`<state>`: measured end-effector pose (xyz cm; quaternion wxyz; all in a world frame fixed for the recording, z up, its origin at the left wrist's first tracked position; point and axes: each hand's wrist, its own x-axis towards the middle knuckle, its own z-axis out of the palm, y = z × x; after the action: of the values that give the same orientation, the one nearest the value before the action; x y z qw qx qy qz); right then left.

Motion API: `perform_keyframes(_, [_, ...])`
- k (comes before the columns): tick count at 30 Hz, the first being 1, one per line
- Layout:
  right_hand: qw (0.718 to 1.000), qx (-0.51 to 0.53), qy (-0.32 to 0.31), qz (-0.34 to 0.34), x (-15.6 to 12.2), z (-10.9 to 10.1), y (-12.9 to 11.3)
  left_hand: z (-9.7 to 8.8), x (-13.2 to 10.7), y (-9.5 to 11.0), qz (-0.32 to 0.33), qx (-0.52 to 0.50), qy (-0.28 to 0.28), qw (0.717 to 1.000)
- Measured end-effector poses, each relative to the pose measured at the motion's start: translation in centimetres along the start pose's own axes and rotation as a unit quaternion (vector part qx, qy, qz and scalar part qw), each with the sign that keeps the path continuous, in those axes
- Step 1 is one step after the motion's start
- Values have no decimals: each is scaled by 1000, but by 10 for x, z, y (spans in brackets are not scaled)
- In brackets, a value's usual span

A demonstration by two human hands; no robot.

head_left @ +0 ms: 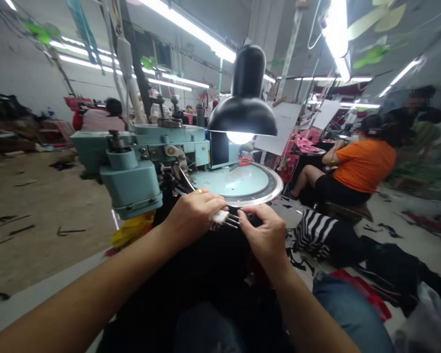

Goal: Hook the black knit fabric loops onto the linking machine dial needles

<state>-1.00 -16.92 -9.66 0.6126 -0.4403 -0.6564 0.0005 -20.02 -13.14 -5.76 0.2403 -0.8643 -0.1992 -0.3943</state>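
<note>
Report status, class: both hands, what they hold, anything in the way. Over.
Left hand shut on white-handled pronged tool. Right hand pinching its metal prongs, over black fabric. Machine dial just behind, lamp above; nothing between hands.

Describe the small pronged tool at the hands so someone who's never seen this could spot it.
Find the teal machine with its round dial plate under the black lamp. Just in front of the dial's near rim, the left hand and right hand meet over black fabric. The tool sticks out of the left hand toward the right: white-wrapped grip, thin metal prongs, the only pale item there.
</note>
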Motion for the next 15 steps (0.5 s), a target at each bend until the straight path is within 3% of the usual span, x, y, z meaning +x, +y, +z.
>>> perform_keyframes(6, [1000,4,-3,-22,-4,-8,0,7,-6,3,-30,-51,64,996])
perform_keyframes(10, [1000,3,-7,-23,-5,-10,-1,8,-9,4,-45,-73,73,994])
perform_keyframes(15, [1000,-2,0,-8,-5,-7,0,7,-6,2,-13,-34,71,997])
